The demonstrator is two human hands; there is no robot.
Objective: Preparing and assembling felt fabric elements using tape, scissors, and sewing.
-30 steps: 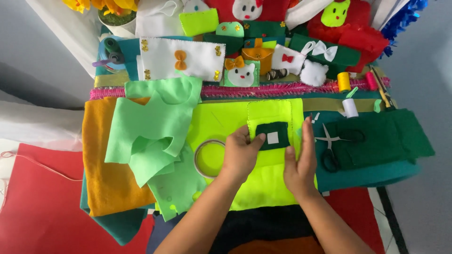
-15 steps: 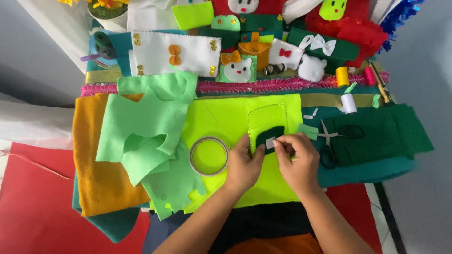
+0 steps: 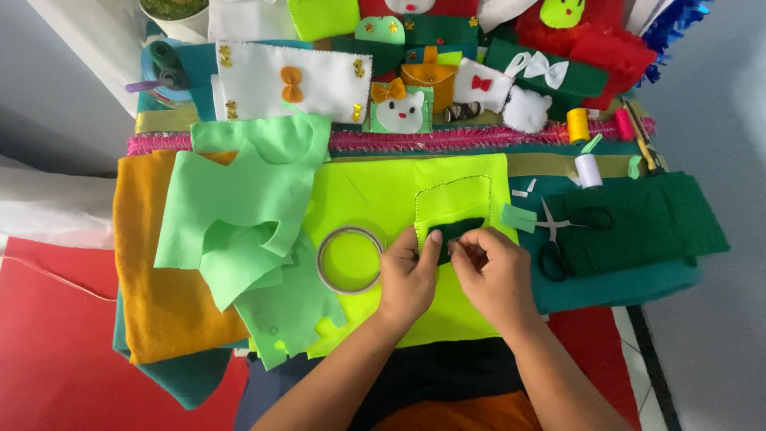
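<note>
Both hands met over a small dark green felt piece point(image 3: 456, 229) that lay on the bright yellow-green felt sheet point(image 3: 375, 199), just below a stitched pocket point(image 3: 453, 199) of the same yellow-green colour. The left hand point(image 3: 408, 275) had its fingers curled, with the thumb and forefinger pressed against the left edge of the dark green piece. The right hand point(image 3: 493, 271) was bent in from the other side, its fingertips pinched together at the piece's right edge; whether they gripped something small there could not be told.

Just to the left of the left hand lay a roll of clear tape point(image 3: 349, 259), flat on the yellow-green sheet. Farther left, cut light green felt shapes point(image 3: 239, 207) were heaped over an orange felt sheet point(image 3: 152, 271). To the right of the hands, a pair of scissors point(image 3: 558, 235) rested partly on a folded dark green felt point(image 3: 646, 223), which sat on teal felt. A small light green scrap point(image 3: 519, 217) lay near the pocket's right side.

Across the back of the bench ran a pink fringed trim point(image 3: 447, 140). Behind it sat a white felt panel with an orange bow point(image 3: 291, 80), a small green square with a white cat face point(image 3: 399, 110), a yellow thread spool point(image 3: 578, 124) and a white thread spool point(image 3: 589, 169).
</note>
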